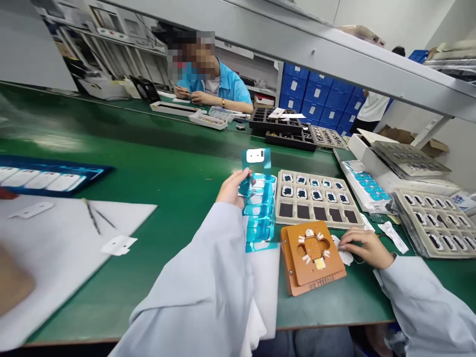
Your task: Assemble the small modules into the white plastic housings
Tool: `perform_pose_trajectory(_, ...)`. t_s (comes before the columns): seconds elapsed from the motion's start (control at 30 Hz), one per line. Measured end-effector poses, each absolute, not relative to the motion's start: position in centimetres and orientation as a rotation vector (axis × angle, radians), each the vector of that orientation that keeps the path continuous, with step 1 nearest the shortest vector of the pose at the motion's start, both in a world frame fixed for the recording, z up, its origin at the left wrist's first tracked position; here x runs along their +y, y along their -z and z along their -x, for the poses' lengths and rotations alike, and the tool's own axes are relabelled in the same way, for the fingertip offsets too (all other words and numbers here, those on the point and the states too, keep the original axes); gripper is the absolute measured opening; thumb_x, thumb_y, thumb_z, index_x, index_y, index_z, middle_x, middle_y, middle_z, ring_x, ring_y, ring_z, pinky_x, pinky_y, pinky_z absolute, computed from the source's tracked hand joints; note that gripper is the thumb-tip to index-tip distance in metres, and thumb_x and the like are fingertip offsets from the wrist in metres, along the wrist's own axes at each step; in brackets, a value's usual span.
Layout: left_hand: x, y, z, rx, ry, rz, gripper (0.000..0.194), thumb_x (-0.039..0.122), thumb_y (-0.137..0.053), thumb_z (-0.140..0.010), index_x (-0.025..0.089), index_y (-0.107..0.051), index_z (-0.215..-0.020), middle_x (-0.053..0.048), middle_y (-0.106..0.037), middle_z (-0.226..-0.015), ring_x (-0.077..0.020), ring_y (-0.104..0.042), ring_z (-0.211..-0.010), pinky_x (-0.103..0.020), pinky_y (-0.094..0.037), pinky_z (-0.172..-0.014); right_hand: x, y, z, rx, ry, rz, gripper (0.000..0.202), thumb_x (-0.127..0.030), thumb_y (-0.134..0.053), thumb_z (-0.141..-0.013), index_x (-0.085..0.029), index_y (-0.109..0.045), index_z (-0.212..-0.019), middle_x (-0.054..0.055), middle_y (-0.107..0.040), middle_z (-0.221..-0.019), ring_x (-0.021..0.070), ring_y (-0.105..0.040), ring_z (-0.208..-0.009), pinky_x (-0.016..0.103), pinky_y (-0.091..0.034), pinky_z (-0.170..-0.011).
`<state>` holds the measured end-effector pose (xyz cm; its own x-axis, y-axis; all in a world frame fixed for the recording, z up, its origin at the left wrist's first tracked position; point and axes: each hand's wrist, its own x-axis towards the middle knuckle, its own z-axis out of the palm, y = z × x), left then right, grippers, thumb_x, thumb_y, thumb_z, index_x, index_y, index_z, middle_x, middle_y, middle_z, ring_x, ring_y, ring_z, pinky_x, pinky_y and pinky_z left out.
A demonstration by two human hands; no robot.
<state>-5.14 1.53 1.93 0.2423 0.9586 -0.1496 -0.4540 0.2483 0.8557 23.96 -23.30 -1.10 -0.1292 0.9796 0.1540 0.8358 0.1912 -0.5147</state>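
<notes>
My left hand [231, 189] is closed on a piece of blue film [267, 157] bearing a white rounded label with small dark marks. Below that hand, sheets of blue film [260, 223] with white pieces lie on a white foam mat [266, 292]. An orange fixture block [293, 275] with a round recess and small white tabs sits between my hands. To its right, the fingers of my right hand [366, 246] are pinched together beside a crumpled white scrap [346, 257]; what they hold, if anything, is too small to tell.
A beige tray [293, 220] of small framed parts lies behind the fixture. Another loaded tray [441, 253] and a white box of blue-filmed pieces [366, 186] stand right. Left are a foam sheet [74, 223] and tweezers [91, 215]. A co-worker [232, 84] sits opposite.
</notes>
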Motion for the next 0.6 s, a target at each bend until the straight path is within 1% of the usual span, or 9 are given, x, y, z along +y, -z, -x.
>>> perform_pose_trajectory(0.07,1.3,-2.3,5.0,0.761,-1.127,-0.749,0.021,0.028,-0.071,-0.078,0.015,-0.055,-0.072,0.004,-0.058,-0.064,-0.0094,-0.058,-0.055,-0.018,-0.044,-0.044,-23.4,2.1,-24.1,-2.011,-0.405,1.706,0.044,-0.057,-0.05,-0.095,-0.02,-0.072,-0.084,0.008,-0.073,-0.083,0.0207,-0.065,-0.084,0.035,-0.052,-0.077)
perform_pose_trajectory(0.13,1.1,-2.5,4.8,0.733,-1.133,-0.726,0.021,0.024,-0.073,-0.07,0.015,-0.055,-0.069,0.003,-0.062,-0.066,-0.0095,-0.058,-0.054,-0.018,-0.044,-0.043,-23.2,3.0,-24.3,-1.994,-0.382,1.743,0.043,-0.055,-0.053,-0.094,-0.018,-0.07,-0.081,0.006,-0.07,-0.082,0.0191,-0.063,-0.081,0.035,-0.052,-0.074)
perform_pose_trajectory(0.23,0.9,-2.4,4.4,0.698,-1.141,-0.716,0.02,0.02,-0.071,-0.063,0.015,-0.052,-0.064,-0.001,-0.068,-0.072,-0.009,-0.057,-0.053,-0.017,-0.041,-0.041,-23.0,3.5,-24.5,-1.972,-0.363,1.822,0.038,-0.051,-0.058,-0.093,-0.015,-0.064,-0.081,0.002,-0.065,-0.08,0.0132,-0.06,-0.07,0.028,-0.052,-0.064)
perform_pose_trajectory(0.3,0.9,-2.3,4.3,0.685,-1.165,-0.727,0.021,0.019,-0.07,-0.06,0.015,-0.049,-0.062,-0.003,-0.071,-0.077,-0.0092,-0.057,-0.054,-0.017,-0.039,-0.039,-23.0,3.4,-24.4,-1.988,-0.369,1.861,0.036,-0.048,-0.059,-0.094,-0.014,-0.063,-0.082,0.0,-0.063,-0.077,0.0109,-0.058,-0.064,0.026,-0.051,-0.06)
perform_pose_trajectory(0.4,0.8,-1.9,4.2,0.691,-1.209,-0.784,0.022,0.018,-0.073,-0.055,0.016,-0.056,-0.07,-0.004,-0.073,-0.083,-0.0113,-0.06,-0.06,-0.017,-0.041,-0.041,-23.3,2.6,-23.9,-2.054,-0.358,1.864,0.03,-0.041,-0.056,-0.097,-0.016,-0.067,-0.084,0.002,-0.067,-0.078,0.0137,-0.063,-0.07,0.029,-0.053,-0.067)
perform_pose_trajectory(0.47,0.6,-1.6,4.0,0.698,-1.221,-0.848,0.03,0.02,-0.076,-0.054,0.016,-0.062,-0.081,-0.004,-0.074,-0.086,-0.0123,-0.062,-0.064,-0.018,-0.044,-0.043,-23.6,1.9,-23.4,-2.099,-0.318,1.842,0.028,-0.034,-0.052,-0.098,-0.019,-0.071,-0.086,0.004,-0.07,-0.082,0.0171,-0.066,-0.078,0.032,-0.053,-0.071)
perform_pose_trajectory(0.53,0.4,-1.4,3.8,0.696,-1.217,-0.93,0.035,0.025,-0.079,-0.055,0.016,-0.066,-0.086,-0.004,-0.074,-0.085,-0.0121,-0.061,-0.063,-0.018,-0.045,-0.045,-23.8,1.2,-23.0,-2.127,-0.253,1.82,0.03,-0.031,-0.047,-0.099,-0.022,-0.073,-0.088,0.005,-0.072,-0.084,0.0189,-0.068,-0.078,0.031,-0.053,-0.068)
perform_pose_trajectory(0.6,0.1,-1.2,3.5,0.684,-1.211,-1.025,0.034,0.034,-0.08,-0.057,0.015,-0.068,-0.082,-0.004,-0.073,-0.078,-0.0109,-0.058,-0.058,-0.018,-0.044,-0.045,-24.0,0.4,-22.7,-2.129,-0.159,1.8,0.032,-0.031,-0.044,-0.099,-0.024,-0.074,-0.089,0.005,-0.071,-0.082,0.0186,-0.068,-0.072,0.03,-0.052,-0.063)
